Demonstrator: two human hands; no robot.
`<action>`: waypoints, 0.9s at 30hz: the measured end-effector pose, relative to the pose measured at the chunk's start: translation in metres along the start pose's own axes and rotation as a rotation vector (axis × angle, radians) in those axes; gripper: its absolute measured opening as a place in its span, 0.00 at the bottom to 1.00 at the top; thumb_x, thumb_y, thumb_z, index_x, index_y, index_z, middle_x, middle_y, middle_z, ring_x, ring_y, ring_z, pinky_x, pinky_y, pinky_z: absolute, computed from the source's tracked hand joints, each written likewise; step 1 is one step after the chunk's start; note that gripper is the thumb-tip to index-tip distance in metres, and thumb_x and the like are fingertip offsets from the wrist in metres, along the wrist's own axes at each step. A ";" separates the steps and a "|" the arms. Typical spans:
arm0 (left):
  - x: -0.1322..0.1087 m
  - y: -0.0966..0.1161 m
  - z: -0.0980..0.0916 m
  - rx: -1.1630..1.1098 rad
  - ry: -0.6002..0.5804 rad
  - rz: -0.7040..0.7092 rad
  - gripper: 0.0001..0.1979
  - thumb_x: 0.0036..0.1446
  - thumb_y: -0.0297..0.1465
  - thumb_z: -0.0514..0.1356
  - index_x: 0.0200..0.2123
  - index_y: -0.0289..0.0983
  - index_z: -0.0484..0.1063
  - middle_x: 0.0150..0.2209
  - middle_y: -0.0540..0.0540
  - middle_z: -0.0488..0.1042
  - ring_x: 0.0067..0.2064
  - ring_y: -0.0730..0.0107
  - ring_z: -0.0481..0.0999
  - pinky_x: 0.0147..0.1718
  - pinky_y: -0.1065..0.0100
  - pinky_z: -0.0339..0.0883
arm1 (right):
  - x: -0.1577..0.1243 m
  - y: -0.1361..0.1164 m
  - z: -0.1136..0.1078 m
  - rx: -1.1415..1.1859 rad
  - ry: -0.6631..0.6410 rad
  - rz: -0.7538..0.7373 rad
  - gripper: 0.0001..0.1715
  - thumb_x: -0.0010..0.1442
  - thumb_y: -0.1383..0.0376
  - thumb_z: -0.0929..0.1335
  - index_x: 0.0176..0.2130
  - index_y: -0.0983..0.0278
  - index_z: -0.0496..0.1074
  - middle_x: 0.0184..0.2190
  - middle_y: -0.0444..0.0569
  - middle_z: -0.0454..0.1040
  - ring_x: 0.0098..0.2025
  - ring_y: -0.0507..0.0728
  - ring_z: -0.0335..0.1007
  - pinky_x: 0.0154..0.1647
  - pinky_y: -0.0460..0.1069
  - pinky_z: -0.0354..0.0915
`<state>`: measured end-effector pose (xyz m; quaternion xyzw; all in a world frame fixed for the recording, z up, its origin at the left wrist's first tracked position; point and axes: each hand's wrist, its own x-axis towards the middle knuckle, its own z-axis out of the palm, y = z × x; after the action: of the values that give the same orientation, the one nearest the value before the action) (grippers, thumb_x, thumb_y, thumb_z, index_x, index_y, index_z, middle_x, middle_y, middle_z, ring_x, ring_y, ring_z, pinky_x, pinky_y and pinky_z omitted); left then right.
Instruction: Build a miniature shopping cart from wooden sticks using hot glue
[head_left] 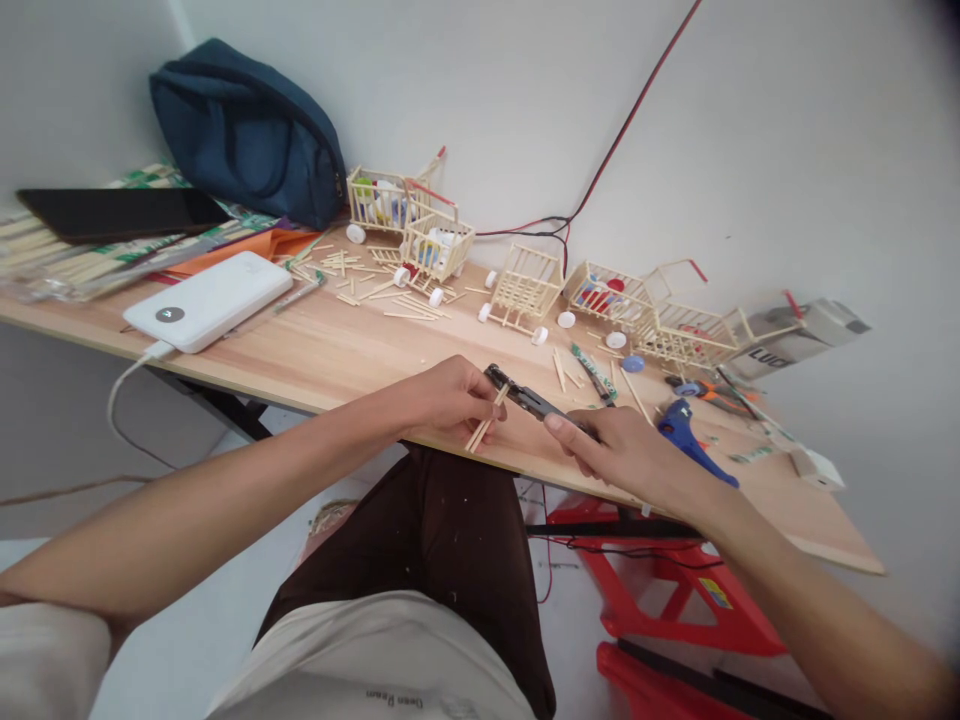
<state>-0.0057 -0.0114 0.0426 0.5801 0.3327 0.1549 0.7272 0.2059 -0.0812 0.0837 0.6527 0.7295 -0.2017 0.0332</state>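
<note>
My left hand [459,395] is closed, its thumb and fingers pinching a pair of thin wooden sticks [480,432] near the table's front edge. The sticks slant, and their upper ends meet a slim black-and-grey hand tool [536,402]. My right hand [619,440] is wrapped around that tool's near end, thumb along its top. The tool's exact kind is not clear. Just beyond both hands stands a small shopping cart model [525,285] built from sticks, with white wheels.
More stick carts [435,245] line the wall, some holding coloured pieces. Cut sticks [412,305] lie scattered. A white power bank [210,300], a blue bag [247,130] and a dark tablet [120,212] are on the left. On the right are a blue glue gun [690,440] and pliers [712,395].
</note>
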 end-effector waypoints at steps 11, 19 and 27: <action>0.015 -0.012 -0.013 -0.022 0.080 -0.025 0.07 0.49 0.26 0.63 0.22 0.29 0.71 0.20 0.45 0.74 0.21 0.70 0.75 0.23 0.71 0.70 | 0.026 0.008 0.016 -0.150 0.091 0.014 0.42 0.59 0.36 0.50 0.23 0.64 0.67 0.19 0.51 0.68 0.23 0.55 0.62 0.26 0.49 0.51; 0.014 -0.013 -0.020 -0.125 0.062 -0.057 0.06 0.44 0.25 0.65 0.22 0.28 0.72 0.20 0.45 0.73 0.23 0.69 0.75 0.27 0.66 0.74 | 0.031 0.009 0.023 -0.153 0.093 0.007 0.41 0.58 0.35 0.49 0.21 0.63 0.64 0.19 0.51 0.67 0.23 0.54 0.61 0.27 0.48 0.50; 0.009 -0.013 -0.019 -0.172 0.026 -0.051 0.08 0.44 0.28 0.67 0.26 0.29 0.73 0.22 0.46 0.73 0.26 0.67 0.76 0.28 0.66 0.74 | 0.024 0.006 0.028 -0.163 0.136 0.024 0.39 0.60 0.37 0.50 0.20 0.63 0.62 0.18 0.50 0.65 0.22 0.55 0.59 0.26 0.49 0.48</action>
<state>-0.0137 0.0046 0.0253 0.5050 0.3421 0.1718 0.7736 0.2020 -0.0677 0.0486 0.6688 0.7361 -0.0966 0.0390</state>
